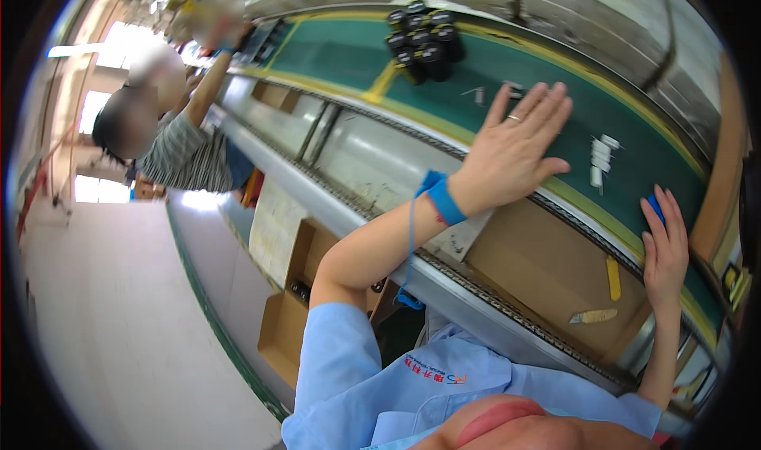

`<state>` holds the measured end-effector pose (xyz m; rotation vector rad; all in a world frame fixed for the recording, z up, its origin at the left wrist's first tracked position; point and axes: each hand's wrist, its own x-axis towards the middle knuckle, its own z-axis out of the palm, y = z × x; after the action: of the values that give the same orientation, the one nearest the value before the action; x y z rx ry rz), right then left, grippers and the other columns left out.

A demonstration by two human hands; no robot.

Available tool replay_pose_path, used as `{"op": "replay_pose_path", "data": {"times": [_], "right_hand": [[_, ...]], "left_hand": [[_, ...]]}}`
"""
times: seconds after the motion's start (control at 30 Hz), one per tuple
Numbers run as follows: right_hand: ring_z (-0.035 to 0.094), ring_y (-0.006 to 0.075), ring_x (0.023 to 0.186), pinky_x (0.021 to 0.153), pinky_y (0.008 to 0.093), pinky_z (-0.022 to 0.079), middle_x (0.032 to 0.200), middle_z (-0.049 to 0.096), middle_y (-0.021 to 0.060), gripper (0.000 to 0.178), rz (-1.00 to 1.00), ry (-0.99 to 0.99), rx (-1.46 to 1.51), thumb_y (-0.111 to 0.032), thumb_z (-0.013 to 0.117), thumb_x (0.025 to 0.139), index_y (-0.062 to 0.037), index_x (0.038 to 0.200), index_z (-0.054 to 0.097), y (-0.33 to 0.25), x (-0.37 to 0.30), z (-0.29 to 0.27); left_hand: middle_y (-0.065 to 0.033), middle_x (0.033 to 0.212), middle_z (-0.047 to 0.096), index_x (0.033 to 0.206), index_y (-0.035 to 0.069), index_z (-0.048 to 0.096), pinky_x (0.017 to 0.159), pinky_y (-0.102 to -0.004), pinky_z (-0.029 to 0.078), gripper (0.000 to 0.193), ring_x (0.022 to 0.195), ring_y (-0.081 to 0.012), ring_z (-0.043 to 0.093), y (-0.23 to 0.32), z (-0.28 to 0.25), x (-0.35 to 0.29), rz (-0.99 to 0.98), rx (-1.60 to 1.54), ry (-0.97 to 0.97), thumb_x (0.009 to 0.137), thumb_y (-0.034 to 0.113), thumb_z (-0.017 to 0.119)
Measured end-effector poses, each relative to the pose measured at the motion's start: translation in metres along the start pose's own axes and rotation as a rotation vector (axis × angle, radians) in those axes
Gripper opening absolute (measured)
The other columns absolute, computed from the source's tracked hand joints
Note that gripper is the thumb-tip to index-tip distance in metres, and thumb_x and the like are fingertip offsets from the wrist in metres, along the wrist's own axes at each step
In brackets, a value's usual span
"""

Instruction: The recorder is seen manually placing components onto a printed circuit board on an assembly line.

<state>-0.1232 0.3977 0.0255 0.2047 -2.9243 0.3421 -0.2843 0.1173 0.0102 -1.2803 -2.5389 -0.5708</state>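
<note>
My left hand (515,153) hovers over or rests on the green belt surface (333,53), its fingers stretched out and nothing visible in them. It wears a ring, and a blue wrist strap (445,198) with a thin cord circles the wrist. Partly behind its fingertips lies a small dark part (515,91), with a thin pale piece (479,95) beside it. My right hand (667,248) reaches onto the belt's right end, fingers extended over a small blue object (655,208), mostly hidden. Between the hands lies a short row of white parts with thin leads (601,161).
Black cylindrical pieces (428,45) stand clustered farther along the belt. A cardboard box (547,268) below the belt edge holds a yellow strip-like tool (613,278) and a tape-wrapped piece (593,316). Another person (186,153) works at the far left. An opened carton (289,315) sits beside me.
</note>
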Motion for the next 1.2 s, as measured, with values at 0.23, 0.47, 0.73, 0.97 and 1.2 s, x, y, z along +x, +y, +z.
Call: {"op": "replay_pose_path", "data": {"times": [0.23, 0.47, 0.73, 0.97, 1.2], "right_hand": [[0.046, 0.0341, 0.131, 0.105, 0.0446, 0.040, 0.140, 0.051, 0.0107, 0.040, -0.019, 0.063, 0.040, -0.006, 0.059, 0.086, -0.0094, 0.125, 0.062, 0.002, -0.002, -0.002], [0.046, 0.0344, 0.130, 0.105, 0.0450, 0.041, 0.139, 0.052, 0.0098, 0.039, 0.000, 0.071, 0.042, -0.008, 0.059, 0.086, -0.0108, 0.125, 0.062, 0.003, -0.006, 0.001], [0.048, 0.0341, 0.129, 0.104, 0.0446, 0.041, 0.137, 0.053, 0.0103, 0.041, 0.003, 0.089, 0.073, -0.010, 0.061, 0.084, -0.0098, 0.125, 0.061, 0.001, -0.003, -0.005], [0.049, 0.0334, 0.127, 0.103, 0.0439, 0.042, 0.134, 0.055, 0.0107, 0.044, -0.025, 0.265, 0.107, -0.019, 0.064, 0.083, -0.0070, 0.125, 0.061, 0.008, -0.005, -0.002], [0.049, 0.0309, 0.126, 0.105, 0.0459, 0.038, 0.127, 0.059, 0.0091, 0.033, -0.146, 0.339, 0.007, -0.021, 0.065, 0.083, -0.0062, 0.113, 0.065, 0.001, -0.020, -0.008]], "left_hand": [[-0.0070, 0.156, 0.031, 0.148, 0.009, 0.035, 0.116, -0.0551, 0.009, 0.075, 0.144, -0.0269, 0.027, 0.004, -0.003, -0.001, -0.015, 0.185, -0.103, 0.093, 0.059, 0.043], [0.0039, 0.156, 0.031, 0.148, 0.029, 0.039, 0.117, -0.0569, -0.001, 0.073, 0.145, -0.0223, 0.025, 0.019, -0.012, 0.002, 0.066, 0.376, -0.060, 0.084, 0.064, 0.048], [0.0151, 0.158, 0.022, 0.148, 0.052, 0.023, 0.114, -0.0632, -0.008, 0.092, 0.146, -0.0239, 0.025, 0.062, -0.013, -0.006, 0.429, 0.550, 0.022, 0.061, 0.069, 0.050], [0.0134, 0.160, 0.016, 0.153, 0.043, 0.010, 0.117, -0.0601, -0.001, 0.098, 0.146, -0.0166, 0.024, 0.099, -0.004, -0.016, 0.828, 0.505, -0.023, 0.068, 0.072, 0.050], [0.0077, 0.153, 0.034, 0.152, 0.039, 0.015, 0.121, -0.0521, 0.004, 0.085, 0.145, -0.0147, 0.026, 0.125, 0.011, -0.016, 0.937, 0.436, -0.087, 0.079, 0.066, 0.050]]}}
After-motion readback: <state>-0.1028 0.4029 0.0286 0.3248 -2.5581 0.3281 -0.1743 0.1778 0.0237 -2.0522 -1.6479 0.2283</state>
